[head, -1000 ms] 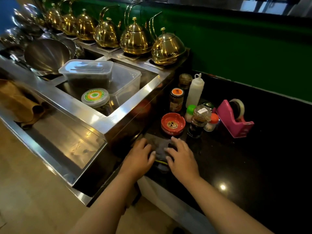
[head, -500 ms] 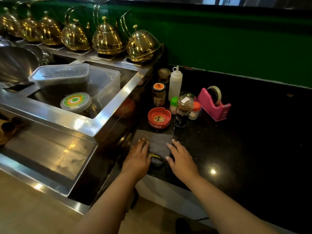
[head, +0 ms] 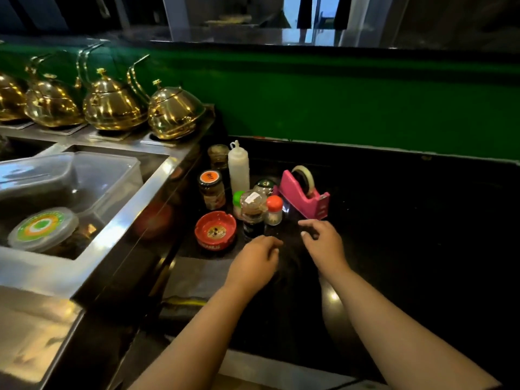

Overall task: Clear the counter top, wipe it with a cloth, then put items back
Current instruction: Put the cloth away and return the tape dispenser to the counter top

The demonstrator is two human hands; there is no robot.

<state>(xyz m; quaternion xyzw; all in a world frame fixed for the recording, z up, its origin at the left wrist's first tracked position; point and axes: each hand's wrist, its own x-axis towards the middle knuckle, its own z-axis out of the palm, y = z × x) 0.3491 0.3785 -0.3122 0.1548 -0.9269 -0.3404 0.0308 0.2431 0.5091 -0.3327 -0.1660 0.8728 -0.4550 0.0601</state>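
A dark grey cloth (head: 194,277) lies flat on the black counter top (head: 408,249) near its left edge. Behind it stand a red ashtray (head: 215,230), a dark pepper grinder (head: 253,215), an orange-capped shaker (head: 274,211), a green-capped shaker (head: 237,201), an orange-lidded jar (head: 211,190), a white squeeze bottle (head: 238,167) and a pink tape dispenser (head: 302,192). My left hand (head: 254,264) hovers just in front of the grinder, fingers loosely bent, holding nothing. My right hand (head: 323,243) is beside it, fingers spread and relaxed, close to the tape dispenser.
A steel unit (head: 126,220) on the left holds clear plastic tubs (head: 70,181) and a round lidded container (head: 42,228). Several brass kettles (head: 171,114) line its back. A green wall (head: 365,108) runs behind the counter.
Both hands have lifted off the cloth and moved forward and right, toward the grinder and shakers. The cloth stays flat at the counter's left edge.
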